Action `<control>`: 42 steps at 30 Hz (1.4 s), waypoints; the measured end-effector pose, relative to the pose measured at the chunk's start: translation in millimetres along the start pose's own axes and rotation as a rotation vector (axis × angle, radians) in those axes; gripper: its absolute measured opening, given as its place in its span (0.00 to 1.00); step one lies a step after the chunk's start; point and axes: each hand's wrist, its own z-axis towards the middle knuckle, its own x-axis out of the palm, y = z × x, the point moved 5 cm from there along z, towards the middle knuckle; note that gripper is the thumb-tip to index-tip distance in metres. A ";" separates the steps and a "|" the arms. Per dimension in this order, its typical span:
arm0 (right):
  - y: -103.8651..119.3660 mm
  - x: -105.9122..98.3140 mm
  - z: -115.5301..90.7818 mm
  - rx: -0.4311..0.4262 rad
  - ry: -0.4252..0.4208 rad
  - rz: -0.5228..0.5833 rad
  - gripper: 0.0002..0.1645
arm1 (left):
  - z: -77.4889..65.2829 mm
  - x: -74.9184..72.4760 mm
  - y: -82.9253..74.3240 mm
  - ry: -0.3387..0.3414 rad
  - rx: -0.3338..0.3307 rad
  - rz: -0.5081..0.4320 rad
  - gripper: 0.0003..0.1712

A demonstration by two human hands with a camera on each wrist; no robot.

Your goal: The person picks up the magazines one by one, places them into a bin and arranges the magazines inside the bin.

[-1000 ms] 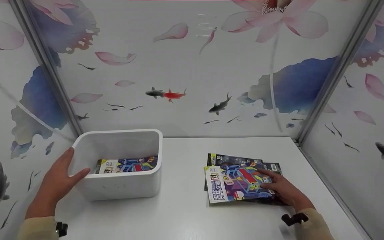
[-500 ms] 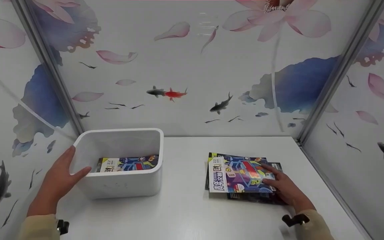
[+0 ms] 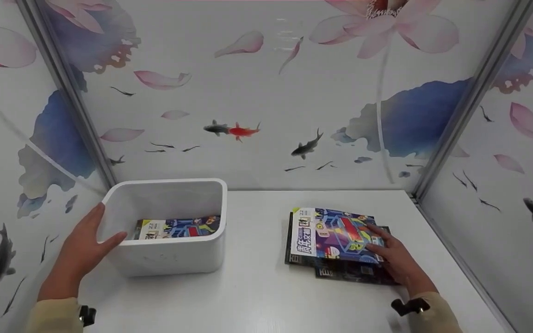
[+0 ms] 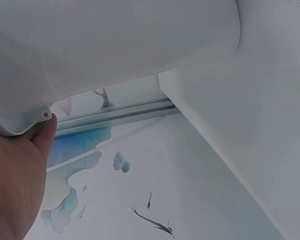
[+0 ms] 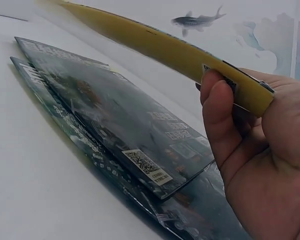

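Observation:
At the bin's left end, my left hand grips the rim of a white plastic bin. The left wrist view has fingertips tucked under that rim. A magazine with a colourful cover lies inside the bin. My right hand holds another colourful magazine by its right edge, thumb and fingers on either side. In the right wrist view its yellow underside is raised over two dark magazines, which lie overlapping on the table.
The white table is closed in by printed panels at the back and both sides. Grey metal posts stand at the back corners. The bin is close to the left panel.
The magazine in my right hand has tilted and shifted back and slightly right, uncovering more of the dark magazines' front edges. My left hand and the bin have stayed put.

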 end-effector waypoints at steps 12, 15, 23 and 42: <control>14.0 1.8 -0.7 -0.018 -0.046 0.013 0.50 | 0.0 -1.4 -1.2 -0.010 0.022 0.002 0.66; 19.3 3.1 -0.9 -0.021 -0.048 0.022 0.50 | 0.2 -1.6 -0.9 -0.009 0.022 0.001 0.66; 33.0 7.8 -2.9 -0.024 -0.031 0.057 0.49 | 0.4 -1.4 0.2 -0.010 0.026 0.004 0.66; 63.6 17.4 -10.0 -0.116 -0.010 0.123 0.46 | 1.4 0.1 0.9 -0.002 0.006 0.008 0.67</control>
